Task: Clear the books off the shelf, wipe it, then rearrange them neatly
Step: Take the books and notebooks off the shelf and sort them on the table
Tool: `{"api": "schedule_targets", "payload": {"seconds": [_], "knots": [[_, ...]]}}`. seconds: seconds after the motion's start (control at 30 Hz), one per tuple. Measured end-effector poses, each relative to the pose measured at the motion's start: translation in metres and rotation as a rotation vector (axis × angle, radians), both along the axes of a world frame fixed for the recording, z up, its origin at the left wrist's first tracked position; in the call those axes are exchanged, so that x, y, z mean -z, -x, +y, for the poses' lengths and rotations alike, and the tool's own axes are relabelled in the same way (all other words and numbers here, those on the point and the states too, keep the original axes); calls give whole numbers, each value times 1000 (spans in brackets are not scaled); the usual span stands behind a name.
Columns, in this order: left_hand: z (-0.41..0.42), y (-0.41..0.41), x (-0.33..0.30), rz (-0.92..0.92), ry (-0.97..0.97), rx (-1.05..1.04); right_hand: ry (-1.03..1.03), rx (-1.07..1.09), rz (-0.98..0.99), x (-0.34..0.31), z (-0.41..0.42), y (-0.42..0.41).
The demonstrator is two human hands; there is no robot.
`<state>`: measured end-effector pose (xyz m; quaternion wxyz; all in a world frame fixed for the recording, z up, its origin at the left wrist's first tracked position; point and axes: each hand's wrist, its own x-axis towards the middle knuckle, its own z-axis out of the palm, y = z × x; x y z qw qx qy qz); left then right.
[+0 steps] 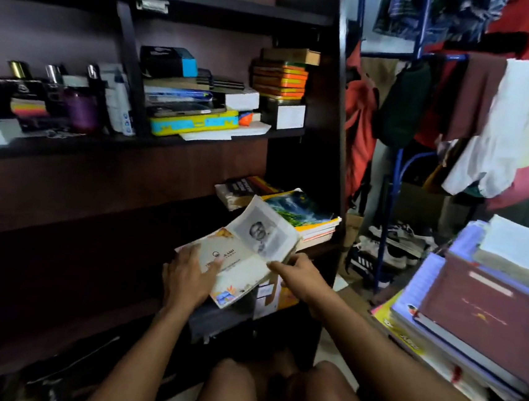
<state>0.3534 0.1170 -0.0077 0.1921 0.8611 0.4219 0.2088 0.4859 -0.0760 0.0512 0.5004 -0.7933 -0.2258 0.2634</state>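
- Here, the left hand (184, 276) lies flat on the open book (245, 250), fingers straight; the right hand (298, 274) pinches its edge, at the lower shelf (320, 247).
- Best close the cover before stacking it.

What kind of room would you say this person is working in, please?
Probably a bedroom or small living space at home: a dark shelf holding books and toiletries, a rack of clothes beside it, and shoes on the floor.
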Motion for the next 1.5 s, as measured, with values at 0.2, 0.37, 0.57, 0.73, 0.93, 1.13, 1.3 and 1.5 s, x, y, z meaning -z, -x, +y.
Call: {"api": "schedule_targets", "payload": {"seconds": [0.2,0.37,0.57,0.73,0.93,1.13,1.3,1.5], "knots": [[-2,-1,16,190,-195,225,-313,205,324,30,53,-6],[-8,0,18,227,-203,309,-318,119,343,40,51,6],[-67,9,21,-737,141,65,-474,120,334,47,13,29],[-163,11,8,-1273,1160,-205,-570,85,278,51,-50,53],[-184,18,-19,-1130,1382,210,-367,-105,32,13,-125,43],[-237,-6,-66,-1104,1077,426,-404,-76,-191,-47,-222,17],[-298,-55,-102,-1006,810,630,-461,22,-413,-78,-269,3],[-322,-137,-111,-676,402,825,-442,240,-657,-76,-319,-64]]}}
